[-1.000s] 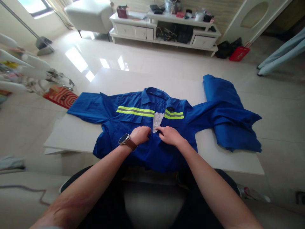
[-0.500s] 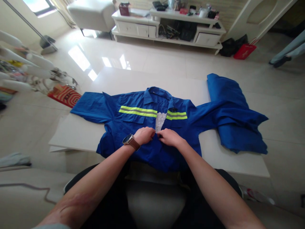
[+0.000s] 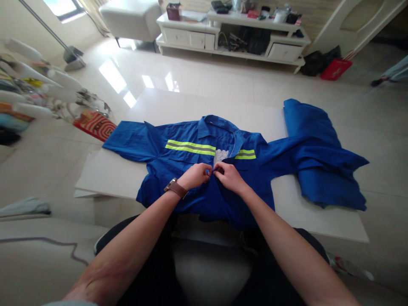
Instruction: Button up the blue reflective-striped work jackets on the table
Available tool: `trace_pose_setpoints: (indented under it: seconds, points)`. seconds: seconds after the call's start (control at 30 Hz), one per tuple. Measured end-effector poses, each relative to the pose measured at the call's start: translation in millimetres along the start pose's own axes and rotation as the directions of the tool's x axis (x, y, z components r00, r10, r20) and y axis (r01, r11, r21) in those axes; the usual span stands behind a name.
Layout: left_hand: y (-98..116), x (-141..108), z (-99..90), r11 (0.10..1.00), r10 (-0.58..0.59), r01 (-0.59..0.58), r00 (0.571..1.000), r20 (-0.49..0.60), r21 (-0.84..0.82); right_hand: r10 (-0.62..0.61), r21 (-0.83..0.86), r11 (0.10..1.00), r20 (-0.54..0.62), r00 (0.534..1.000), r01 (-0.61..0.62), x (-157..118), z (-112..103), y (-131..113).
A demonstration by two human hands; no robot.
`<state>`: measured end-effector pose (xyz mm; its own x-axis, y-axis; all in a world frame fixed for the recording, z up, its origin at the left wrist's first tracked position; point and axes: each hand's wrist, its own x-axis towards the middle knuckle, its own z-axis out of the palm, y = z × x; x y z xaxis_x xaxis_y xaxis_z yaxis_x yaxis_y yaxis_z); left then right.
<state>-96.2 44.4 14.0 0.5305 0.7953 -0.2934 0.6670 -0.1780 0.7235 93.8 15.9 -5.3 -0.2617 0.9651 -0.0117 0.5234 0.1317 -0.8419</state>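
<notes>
A blue work jacket (image 3: 178,170) with yellow-and-grey reflective strips lies front up, its collar away from me and its sleeves spread to both sides. At the middle of its front opening, my left hand (image 3: 198,175) pinches one edge between thumb and fingers. Close beside it, my right hand (image 3: 228,175) pinches the other front edge, which is lifted and folded over a little. Whether a button or zip is between the fingertips is too small to tell. A whitish patterned patch (image 3: 220,155) shows in the opening above my hands.
The jacket rests on a white table (image 3: 105,174). Folded blue cloth (image 3: 314,123) lies at the right under one sleeve. A rack with white rollers (image 3: 35,80) and a red patterned bag (image 3: 95,124) stand left. Beyond are a TV cabinet (image 3: 181,39) and a person's foot (image 3: 379,81).
Both hands have moved slightly up the front opening. The right front edge is now raised and folded near the collar. The view has shifted a little, and the person at right has moved.
</notes>
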Motion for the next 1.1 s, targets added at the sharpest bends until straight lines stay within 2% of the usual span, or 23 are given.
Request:
trace_pose_setpoints:
  seconds: [0.27, 0.37, 0.5, 0.63, 0.9, 1.1]
  points:
    - [4.0, 0.0, -3.4, 0.981, -0.056, 0.046, 0.997, -0.047, -0.189, 0.108, 0.25, 0.965, -0.091, 0.99, -0.082, 2.3, 6.6, -1.3]
    - [1.9, 2.0, -1.4, 0.973, -0.049, 0.034, 0.997, -0.063, -0.228, 0.138, 0.227, 0.968, -0.148, 0.979, -0.103, 1.6, 6.5, -2.8]
    - [2.0, 4.2, 0.7, 0.962, -0.055, 0.03, 0.995, -0.084, -0.273, 0.165, 0.109, 0.984, -0.224, 0.961, -0.143, 1.1, 4.0, -3.4]
    - [2.9, 5.7, 2.1, 0.954, -0.072, 0.04, 0.993, -0.096, -0.296, 0.131, 0.035, 0.991, -0.171, 0.976, -0.127, 1.0, 2.6, -3.1]
    - [4.5, 2.9, 2.4, 0.958, -0.077, 0.042, 0.991, -0.112, -0.285, 0.138, 0.108, 0.985, -0.049, 0.989, -0.132, 1.2, 0.3, -5.2]
    - [7.5, 3.7, 0.6, 0.964, -0.092, 0.067, 0.992, -0.085, -0.256, 0.139, 0.091, 0.987, -0.056, 0.989, -0.134, 1.4, 1.6, -1.3]
